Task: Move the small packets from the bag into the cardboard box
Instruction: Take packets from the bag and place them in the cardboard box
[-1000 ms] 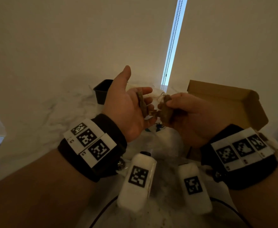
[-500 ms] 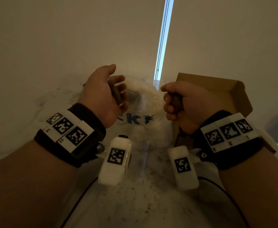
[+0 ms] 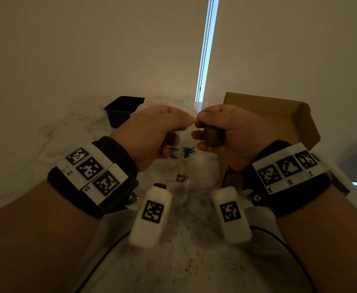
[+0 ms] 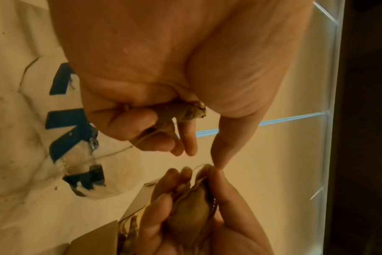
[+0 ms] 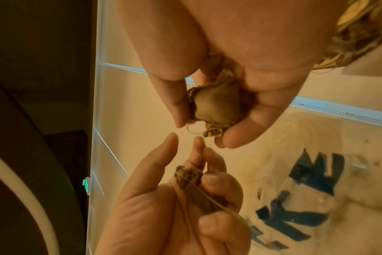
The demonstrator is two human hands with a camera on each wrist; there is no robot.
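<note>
Both hands are now drawn together, thumb tips nearly touching, where half a second ago they were held apart; left hand (image 3: pixel 152 132) is gripping a small brown packet (image 4: pixel 175 112) in curled fingers (image 4: pixel 129 124), string trailing; right hand (image 3: pixel 228 132) is clutching a plumper packet (image 5: pixel 216 105) with a tag; both are hovering above the white plastic bag (image 3: pixel 181 152) on the marbled tabletop (image 3: pixel 67 132); cardboard box (image 3: pixel 287 117) is standing open behind the right hand; black tray (image 3: pixel 120 111) is sitting behind the left, the hand partly hiding it.
</note>
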